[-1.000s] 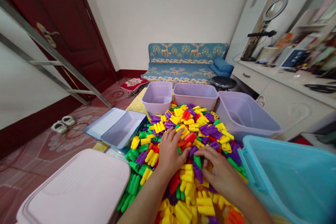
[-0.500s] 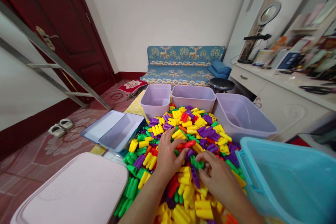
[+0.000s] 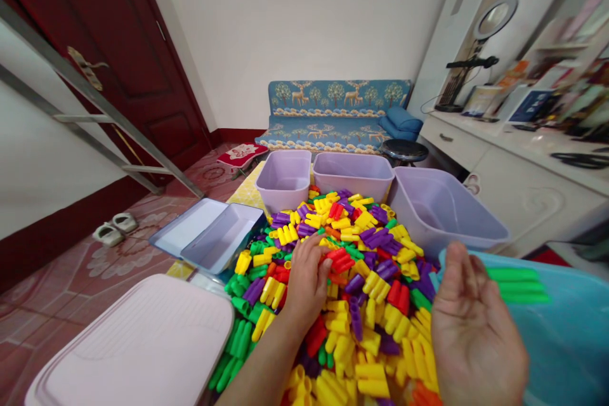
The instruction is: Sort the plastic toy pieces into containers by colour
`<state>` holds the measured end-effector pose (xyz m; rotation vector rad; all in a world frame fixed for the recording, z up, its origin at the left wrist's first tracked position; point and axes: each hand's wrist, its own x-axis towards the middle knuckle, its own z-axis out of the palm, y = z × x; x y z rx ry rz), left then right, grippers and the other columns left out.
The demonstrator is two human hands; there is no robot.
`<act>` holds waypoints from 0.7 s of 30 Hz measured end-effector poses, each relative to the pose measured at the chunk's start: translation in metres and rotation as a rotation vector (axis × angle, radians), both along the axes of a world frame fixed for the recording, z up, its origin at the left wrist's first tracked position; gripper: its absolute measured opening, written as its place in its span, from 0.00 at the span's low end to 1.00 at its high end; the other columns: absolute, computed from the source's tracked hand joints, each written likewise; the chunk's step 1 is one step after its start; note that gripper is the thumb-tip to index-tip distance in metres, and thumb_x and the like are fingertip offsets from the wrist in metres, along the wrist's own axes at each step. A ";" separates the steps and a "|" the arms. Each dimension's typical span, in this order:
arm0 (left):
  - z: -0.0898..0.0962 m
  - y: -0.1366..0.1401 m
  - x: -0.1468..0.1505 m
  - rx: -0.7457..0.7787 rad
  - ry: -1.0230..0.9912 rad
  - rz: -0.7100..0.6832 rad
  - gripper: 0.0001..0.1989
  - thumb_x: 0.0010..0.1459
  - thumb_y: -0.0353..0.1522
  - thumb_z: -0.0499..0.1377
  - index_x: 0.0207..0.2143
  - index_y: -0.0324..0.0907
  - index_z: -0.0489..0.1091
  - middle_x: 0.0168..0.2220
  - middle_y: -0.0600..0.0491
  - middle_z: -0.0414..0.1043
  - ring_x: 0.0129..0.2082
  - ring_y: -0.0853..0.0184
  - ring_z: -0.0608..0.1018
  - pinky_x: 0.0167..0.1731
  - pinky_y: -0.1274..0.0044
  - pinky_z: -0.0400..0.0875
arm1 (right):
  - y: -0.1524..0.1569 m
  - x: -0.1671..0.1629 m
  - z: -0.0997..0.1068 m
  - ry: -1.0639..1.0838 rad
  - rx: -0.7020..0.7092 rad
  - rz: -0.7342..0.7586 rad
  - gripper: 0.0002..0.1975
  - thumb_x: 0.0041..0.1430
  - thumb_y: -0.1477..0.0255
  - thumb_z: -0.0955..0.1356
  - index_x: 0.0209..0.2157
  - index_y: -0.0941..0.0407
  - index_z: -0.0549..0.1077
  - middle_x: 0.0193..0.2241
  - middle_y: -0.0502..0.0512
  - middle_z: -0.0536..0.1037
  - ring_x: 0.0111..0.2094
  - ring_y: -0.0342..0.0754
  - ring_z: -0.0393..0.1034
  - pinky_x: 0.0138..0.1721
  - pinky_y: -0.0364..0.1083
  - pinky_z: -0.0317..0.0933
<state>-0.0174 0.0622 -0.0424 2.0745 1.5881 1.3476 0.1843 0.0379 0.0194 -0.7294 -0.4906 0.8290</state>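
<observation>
A heap of small plastic toy pieces shaped like joined tubes, in yellow, green, purple, red and orange, covers the table. My left hand is over the middle of the heap, fingers curled and thumb against a red joined-tube piece. My right hand is raised at the near edge of the blue bin, palm towards me and fingers stretched. Just past those fingers a green joined-tube piece shows over the bin; whether it still touches them is hidden.
Three lilac bins line the far side of the heap. An open lidded case and a pale pink lid are at the left. Beyond are a patterned sofa, a black stool and a leaning ladder.
My right hand has moved from the heap rightwards to the blue bin, along with a green piece. My left hand has stayed over the heap, at a red piece.
</observation>
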 end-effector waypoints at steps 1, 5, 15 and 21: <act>0.000 0.000 0.000 0.002 -0.023 -0.007 0.10 0.65 0.31 0.49 0.45 0.43 0.67 0.54 0.46 0.68 0.58 0.61 0.66 0.60 0.61 0.56 | 0.001 -0.001 -0.002 -0.012 -0.013 0.052 0.11 0.63 0.69 0.64 0.43 0.52 0.76 0.51 0.52 0.74 0.54 0.43 0.68 0.50 0.41 0.67; -0.002 0.001 -0.001 -0.004 -0.121 0.004 0.12 0.66 0.31 0.47 0.47 0.42 0.67 0.53 0.46 0.69 0.57 0.61 0.67 0.58 0.63 0.59 | 0.002 -0.016 -0.016 -0.210 -0.097 0.323 0.17 0.63 0.63 0.63 0.51 0.52 0.70 0.52 0.58 0.73 0.48 0.50 0.72 0.40 0.47 0.72; -0.003 0.002 0.000 -0.014 -0.247 0.030 0.10 0.65 0.32 0.51 0.45 0.41 0.69 0.44 0.46 0.73 0.46 0.62 0.75 0.47 0.70 0.69 | 0.001 -0.050 -0.046 -0.762 -0.227 0.608 0.25 0.54 0.62 0.70 0.52 0.53 0.66 0.38 0.56 0.75 0.34 0.47 0.72 0.32 0.44 0.68; 0.005 0.000 0.000 0.012 -0.249 -0.087 0.10 0.64 0.31 0.53 0.42 0.42 0.73 0.41 0.49 0.75 0.44 0.64 0.75 0.46 0.73 0.69 | 0.008 -0.050 -0.054 -0.713 -0.248 0.530 0.17 0.53 0.62 0.71 0.41 0.55 0.68 0.39 0.58 0.76 0.33 0.48 0.73 0.27 0.42 0.65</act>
